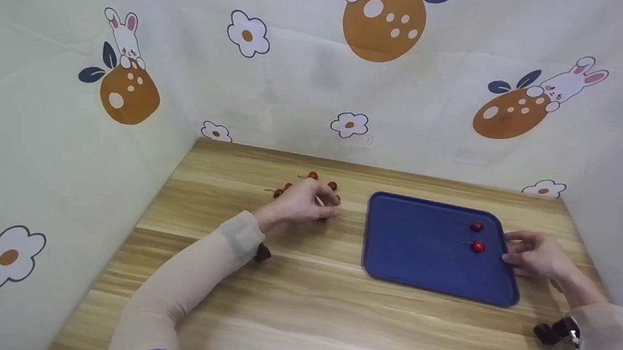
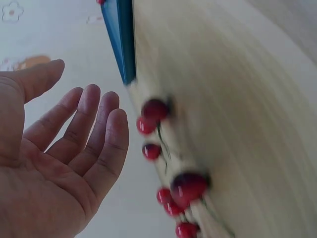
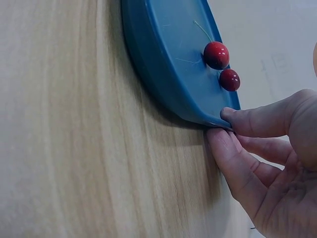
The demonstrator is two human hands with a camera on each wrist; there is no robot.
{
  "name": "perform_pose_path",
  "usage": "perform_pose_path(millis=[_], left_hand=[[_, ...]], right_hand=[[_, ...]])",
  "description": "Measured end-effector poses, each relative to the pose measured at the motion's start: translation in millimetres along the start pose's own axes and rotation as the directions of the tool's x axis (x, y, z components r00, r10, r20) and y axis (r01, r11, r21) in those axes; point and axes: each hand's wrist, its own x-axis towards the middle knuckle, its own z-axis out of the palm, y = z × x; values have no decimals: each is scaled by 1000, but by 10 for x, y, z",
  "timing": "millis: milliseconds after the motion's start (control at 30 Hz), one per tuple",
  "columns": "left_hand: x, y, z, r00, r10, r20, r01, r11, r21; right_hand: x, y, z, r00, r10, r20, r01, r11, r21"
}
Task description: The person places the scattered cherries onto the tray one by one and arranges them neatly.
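Note:
My left hand point(image 1: 305, 201) hovers over a loose group of red cherries with thin stems, its fingers relaxed and nothing between them. Around it on the table show a cherry point(image 1: 313, 175) at the back, another cherry point(image 1: 332, 185) by the fingers, and more to its left; the hand hides part of the group. The left wrist view shows several cherries point(image 2: 190, 187) beside the bare palm. My right hand point(image 1: 543, 259) pinches the right rim of a blue tray point(image 1: 423, 245), thumb on top and fingers outside. Two cherries point(image 1: 477, 246) lie on the tray near that rim.
A wood-grain table point(image 1: 300, 319) carries everything. Behind it and to the sides hang pale cloth walls point(image 1: 285, 84) printed with rabbits, orange fruit and flowers. The tray stands right of the loose cherries, with bare wood between them.

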Motion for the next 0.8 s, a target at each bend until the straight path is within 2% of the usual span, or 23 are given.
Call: perform_pose_path(millis=[200, 400, 600, 800], left_hand=[[-168, -188, -263, 998, -59, -32, 57, 997, -48], [-335, -421, -455, 992, -122, -37, 121, 992, -22], [-455, -619, -541, 983, -180, -29, 180, 984, -5], [-484, -725, -556, 974, -227, -13, 228, 974, 14]], right_hand=[[4, 13, 5, 1000, 2, -6, -2, 1000, -11], [11, 13, -8, 1000, -7, -9, 7, 1000, -27], [20, 14, 6, 1000, -20, -8, 20, 1000, 2], [24, 45, 8, 1000, -21, 1, 21, 999, 34]])
